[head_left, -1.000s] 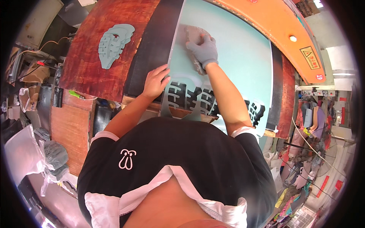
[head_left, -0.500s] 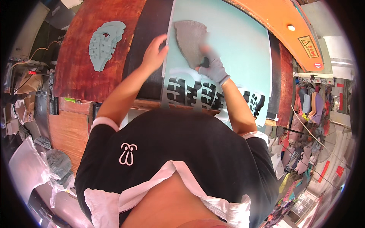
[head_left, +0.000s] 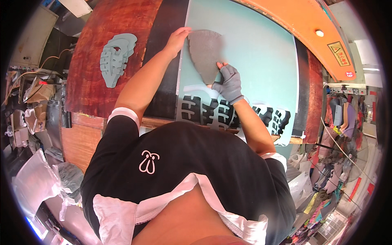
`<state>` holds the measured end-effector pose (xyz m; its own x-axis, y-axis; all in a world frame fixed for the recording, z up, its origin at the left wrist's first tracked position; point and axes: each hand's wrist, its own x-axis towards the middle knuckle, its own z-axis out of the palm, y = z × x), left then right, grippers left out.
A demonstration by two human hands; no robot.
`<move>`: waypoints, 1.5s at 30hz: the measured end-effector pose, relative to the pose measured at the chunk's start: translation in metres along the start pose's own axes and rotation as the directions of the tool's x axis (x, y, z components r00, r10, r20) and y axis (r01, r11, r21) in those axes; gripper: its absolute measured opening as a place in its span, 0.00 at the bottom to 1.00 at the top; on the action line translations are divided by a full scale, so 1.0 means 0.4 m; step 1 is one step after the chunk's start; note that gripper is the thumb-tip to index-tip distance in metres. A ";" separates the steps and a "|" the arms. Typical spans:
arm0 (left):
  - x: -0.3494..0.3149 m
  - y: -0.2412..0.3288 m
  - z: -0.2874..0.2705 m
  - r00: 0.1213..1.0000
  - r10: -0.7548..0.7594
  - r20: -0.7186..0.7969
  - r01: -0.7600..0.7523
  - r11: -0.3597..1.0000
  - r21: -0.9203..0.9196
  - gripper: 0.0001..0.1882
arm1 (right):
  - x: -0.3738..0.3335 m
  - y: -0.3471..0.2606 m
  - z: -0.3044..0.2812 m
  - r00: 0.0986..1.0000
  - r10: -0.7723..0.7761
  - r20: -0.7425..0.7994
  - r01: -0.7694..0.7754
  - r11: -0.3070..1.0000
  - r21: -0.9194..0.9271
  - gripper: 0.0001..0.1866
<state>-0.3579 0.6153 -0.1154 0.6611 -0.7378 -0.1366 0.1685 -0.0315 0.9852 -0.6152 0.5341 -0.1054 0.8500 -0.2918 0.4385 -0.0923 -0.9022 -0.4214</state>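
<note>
A grey fan-shaped cutting die point(head_left: 204, 51) lies on a pale blue-green sheet point(head_left: 257, 49), its wide end away from me and its narrow end close to the cut-outs. My bare left hand point(head_left: 178, 40) has its fingertips at the die's far left corner, gripping the edge there. On the other side, my right hand point(head_left: 229, 85), in a grey glove with bare fingertips, holds the die low on its right edge, near the narrow end. Dark openings point(head_left: 223, 110) in the sheet's near strip match the outline of a stack of cut pieces point(head_left: 116, 59) at the left.
The stack sits on a reddish-brown board point(head_left: 87, 87), with a black strip point(head_left: 157, 61) between it and the sheet. An orange machine arm point(head_left: 306, 24) spans the far right. Coloured pieces hang point(head_left: 341, 112) at the right; clear plastic wrap point(head_left: 41, 175) lies at the lower left.
My left hand has moved right and away from me, from beside the die to its far left corner. My right hand stays at the die's lower right edge; the whole view has shifted slightly.
</note>
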 end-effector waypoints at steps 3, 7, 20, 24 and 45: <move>-0.007 -0.003 0.003 0.999 0.036 -0.008 -0.036 0.999 0.024 0.19 | 0.009 -0.009 -0.007 1.000 -0.022 -0.004 0.022 0.999 -0.034 0.46; -0.021 -0.019 -0.006 0.994 0.105 0.023 -0.103 0.992 -0.073 0.21 | 0.005 -0.012 -0.013 0.991 0.087 0.103 -0.093 0.994 0.052 0.42; -0.667 -0.101 -0.107 0.853 0.509 0.117 -0.422 0.540 0.728 0.05 | -0.512 -0.002 -0.286 0.873 0.327 -0.363 -0.441 0.847 -0.297 0.16; -0.691 -0.115 -0.082 0.770 0.604 0.207 -0.480 0.334 0.811 0.11 | -0.541 0.027 -0.258 0.864 0.268 -0.427 -0.433 0.828 -0.357 0.12; -0.625 -0.266 -0.084 0.694 0.703 -0.153 -0.135 0.337 0.932 0.22 | -0.290 0.363 -0.724 0.583 0.469 -0.664 -0.185 0.872 0.453 0.10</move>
<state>-0.5166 0.8257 -0.1896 0.6896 -0.4311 0.5819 -0.7139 -0.5394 0.4465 -0.8775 0.3449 0.0124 0.1077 -0.8039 0.5849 -0.0026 -0.5886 -0.8085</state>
